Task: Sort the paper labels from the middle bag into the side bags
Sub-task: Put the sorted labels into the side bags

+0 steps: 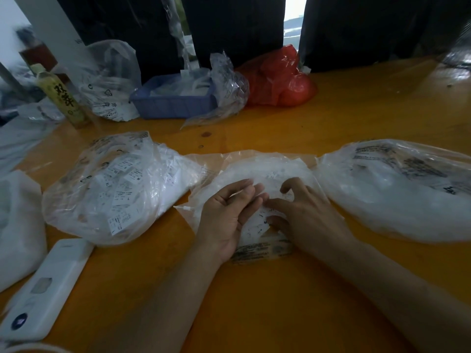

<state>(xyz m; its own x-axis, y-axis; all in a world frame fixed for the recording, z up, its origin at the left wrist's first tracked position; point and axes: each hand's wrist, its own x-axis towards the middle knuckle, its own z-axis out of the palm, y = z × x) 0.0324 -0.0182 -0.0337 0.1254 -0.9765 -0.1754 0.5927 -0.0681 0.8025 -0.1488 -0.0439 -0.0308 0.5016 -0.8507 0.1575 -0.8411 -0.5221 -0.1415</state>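
both hands work at the middle bag (254, 171) on the table (254, 301). left hand (229, 215) fingers relaxed, holding nothing visible. right hand (303, 212) fingers curled, pinching a paper label (262, 220); side bags (112, 187) flank it.

Orange table (254, 301), red bag (277, 80), blue basket (173, 105) — white labels (122, 189), black print

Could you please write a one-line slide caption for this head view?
Both hands, left and right, work labels in the middle bag between two side bags on an orange table.
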